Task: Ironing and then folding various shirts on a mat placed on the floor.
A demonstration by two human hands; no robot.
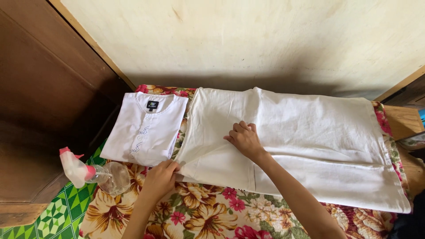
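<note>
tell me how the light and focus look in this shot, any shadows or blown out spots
Head view: soft, even daylight, everything sharp with no motion blur; a broad soft shadow lies along the wall just above the white cloth; the wooden cabinet at the left is dim; the cloth and folded shirt are bright yet keep their creases; the frame's edges bow slightly, as with a wide lens.

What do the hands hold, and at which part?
The left hand pinches the near left corner of the white garment. The right hand only presses flat on it.
</note>
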